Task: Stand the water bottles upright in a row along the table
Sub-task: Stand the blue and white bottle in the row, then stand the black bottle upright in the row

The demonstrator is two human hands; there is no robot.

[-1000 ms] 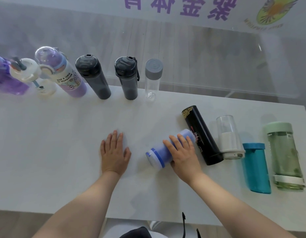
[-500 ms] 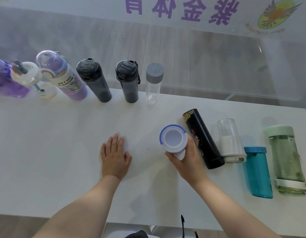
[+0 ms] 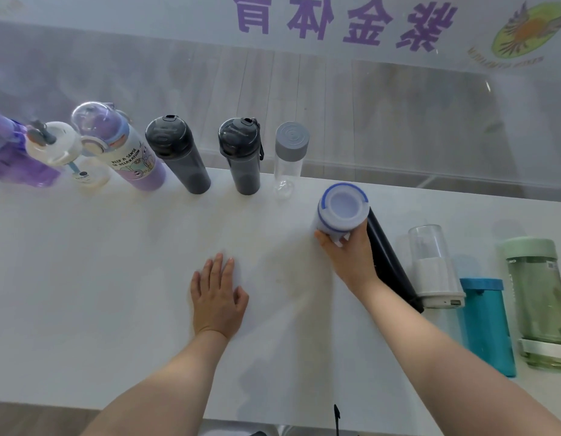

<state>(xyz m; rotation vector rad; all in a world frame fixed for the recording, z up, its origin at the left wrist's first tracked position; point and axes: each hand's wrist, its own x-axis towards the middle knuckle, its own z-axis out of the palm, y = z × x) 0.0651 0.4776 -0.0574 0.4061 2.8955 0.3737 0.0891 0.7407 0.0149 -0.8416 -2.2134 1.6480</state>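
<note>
**Inspector:** Report the hands, nearest first.

**Operator:** My left hand (image 3: 217,297) lies flat on the table (image 3: 84,278), fingers spread, holding nothing. My right hand (image 3: 348,259) is wrapped round the body of the blue-capped bottle (image 3: 342,209), cap up. I cannot tell whether its base is down on the table or just above it.

**Inspector:** Where does it go?

**Operator:** Beyond it, along the far edge, the row stands upright and ends at the clear bottle (image 3: 288,162) with the grey cap. The open slot is just right of that one.

**Inspector:** Recommendation?

**Operator:** I judge it best to keep the bottle plumb, carry it forward and a little left, and set the base down flat in line with the others, leaving a gap like theirs. Let go only once it stands. Mind the black flask (image 3: 389,262) lying just beside my wrist; a knock could roll it. It and three more lie flat to the right, pending.
</note>
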